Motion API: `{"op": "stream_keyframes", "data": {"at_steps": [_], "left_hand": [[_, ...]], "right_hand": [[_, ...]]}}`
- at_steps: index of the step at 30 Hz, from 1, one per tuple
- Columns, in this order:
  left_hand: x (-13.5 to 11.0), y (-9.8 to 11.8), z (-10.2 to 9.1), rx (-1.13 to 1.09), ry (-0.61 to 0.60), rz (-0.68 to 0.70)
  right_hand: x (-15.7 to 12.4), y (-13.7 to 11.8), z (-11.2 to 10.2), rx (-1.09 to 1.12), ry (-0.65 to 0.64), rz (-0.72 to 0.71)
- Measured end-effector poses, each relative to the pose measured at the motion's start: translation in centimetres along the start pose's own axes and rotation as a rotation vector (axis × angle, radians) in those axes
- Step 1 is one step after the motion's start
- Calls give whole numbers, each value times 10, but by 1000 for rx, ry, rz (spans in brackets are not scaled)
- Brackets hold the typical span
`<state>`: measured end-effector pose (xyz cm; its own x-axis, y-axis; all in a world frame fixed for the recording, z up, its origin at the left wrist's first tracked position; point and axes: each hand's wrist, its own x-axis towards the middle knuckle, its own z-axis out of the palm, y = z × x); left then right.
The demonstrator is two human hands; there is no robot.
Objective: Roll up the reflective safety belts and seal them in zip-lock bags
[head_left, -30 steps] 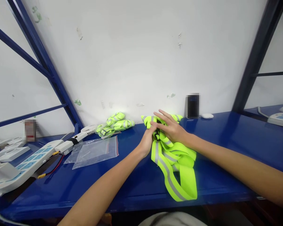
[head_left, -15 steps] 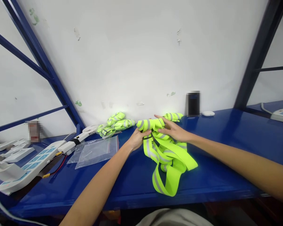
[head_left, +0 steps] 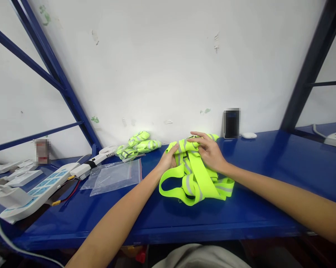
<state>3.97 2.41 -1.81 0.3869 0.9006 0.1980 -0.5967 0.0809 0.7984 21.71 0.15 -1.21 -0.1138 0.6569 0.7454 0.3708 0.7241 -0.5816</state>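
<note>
A white wall, scuffed and flecked with small green marks, fills the far side. Before it a glossy blue shelf runs from left to right. A slanted blue post rises at the left with a crossbar below it. A darker post leans at the right. Even, bright light leaves a soft sheen on the shelf.

On the blue shelf, two clear zip bags lie left of centre, with a bundle of rolled neon-yellow reflective straps behind them at the back edge. A white handheld fan and a white power strip with red and black leads run toward the left end. A dark upright object, blurred, stands against the wall near the back edge, just beside a small white oval device.
</note>
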Motion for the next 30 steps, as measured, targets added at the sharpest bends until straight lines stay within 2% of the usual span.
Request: {"op": "stream_keyframes", "data": {"at_steps": [3, 6, 9, 11, 12, 16, 18, 20, 22, 25, 27, 28, 30], "left_hand": [[7, 5, -10, 72, 88, 118], [11, 13, -19, 130, 123, 247], [10, 24, -24, 186, 198, 324], [8, 31, -25, 235, 282, 375], [7, 33, -26, 271, 304, 393], [2, 35, -26, 439, 230, 433], [1, 32, -24, 463, 223, 447], [-1, 29, -20, 434, 237, 424], [-3, 28, -15, 373, 215, 382], [-8, 32, -7, 294, 90, 303], [-11, 37, -3, 276, -17, 234], [-12, 39, -3, 272, -64, 202], [-14, 44, -5, 261, -124, 154]], "right_hand": [[1, -8, 1, 140, -83, 221], [6, -15, -2, 199, -146, 457], [13, -12, -9, 110, -239, 544], [15, -4, -12, -33, -247, 498], [16, 0, -13, -116, -218, 430], [10, 4, -11, -331, -63, -21], [3, -3, -7, -308, -136, -167], [-3, -11, -4, -176, -263, -164], [-6, -15, -2, 2, -250, -51], [-2, -6, -5, 173, 57, 90], [7, 3, -12, 207, 176, 98], [11, 8, -16, 223, 154, 96], [18, 13, -22, 283, -23, 121]]}}
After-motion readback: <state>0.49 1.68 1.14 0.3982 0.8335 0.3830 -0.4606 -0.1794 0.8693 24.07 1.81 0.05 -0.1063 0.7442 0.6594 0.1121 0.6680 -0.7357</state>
